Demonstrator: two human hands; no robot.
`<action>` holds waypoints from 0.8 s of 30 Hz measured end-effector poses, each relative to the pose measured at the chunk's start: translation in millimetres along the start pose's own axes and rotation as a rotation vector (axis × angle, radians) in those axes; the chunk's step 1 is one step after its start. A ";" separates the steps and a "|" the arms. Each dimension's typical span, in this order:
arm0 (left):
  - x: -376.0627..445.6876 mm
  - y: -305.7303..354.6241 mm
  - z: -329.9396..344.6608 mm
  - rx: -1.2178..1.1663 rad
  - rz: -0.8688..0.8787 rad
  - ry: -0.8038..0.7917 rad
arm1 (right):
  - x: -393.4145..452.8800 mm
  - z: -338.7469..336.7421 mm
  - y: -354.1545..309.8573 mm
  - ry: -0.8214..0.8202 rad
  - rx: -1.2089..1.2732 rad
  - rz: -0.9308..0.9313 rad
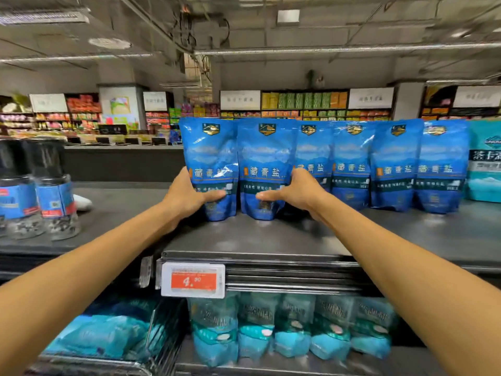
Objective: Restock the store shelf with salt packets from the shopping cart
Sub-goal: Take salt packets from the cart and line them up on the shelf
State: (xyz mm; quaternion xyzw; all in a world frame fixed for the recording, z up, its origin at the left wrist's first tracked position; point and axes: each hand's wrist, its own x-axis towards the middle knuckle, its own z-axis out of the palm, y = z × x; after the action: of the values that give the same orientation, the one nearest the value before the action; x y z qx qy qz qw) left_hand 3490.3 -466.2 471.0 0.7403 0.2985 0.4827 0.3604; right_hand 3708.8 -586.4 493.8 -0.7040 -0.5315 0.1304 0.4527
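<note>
Blue packets: two salt packets are standing upright, long axis vertical, at frame centre on the top shelf.
Left hand: gripping the left packet's outer edge.
Right hand: gripping the right packet's outer edge.
Relation: both hands are flanking the pair equally.

We see bright store light from ceiling lamps. Edges blurry, bent. Shiny glare on blue salt packets.

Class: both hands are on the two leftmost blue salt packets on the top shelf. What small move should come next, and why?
Probably release: the left hand and right hand grip the two leftmost packets, which already stand upright on the shelf in line with the row.
</note>
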 end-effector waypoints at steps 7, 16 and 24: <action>-4.0 -2.3 -1.6 0.444 0.003 -0.031 | 2.5 5.5 0.1 0.057 -0.204 0.029; -5.8 5.1 1.7 0.444 -0.122 -0.088 | -10.7 5.3 -4.2 0.091 -0.295 -0.007; -51.9 28.3 -6.3 0.592 0.101 0.254 | -41.7 -26.3 4.4 0.214 -0.305 -0.111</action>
State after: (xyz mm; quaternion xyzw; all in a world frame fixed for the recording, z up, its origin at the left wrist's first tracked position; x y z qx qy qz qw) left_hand 3468.7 -521.5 470.0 0.7606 0.4315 0.4808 0.0649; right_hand 3712.4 -635.7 492.6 -0.7439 -0.5319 -0.0525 0.4012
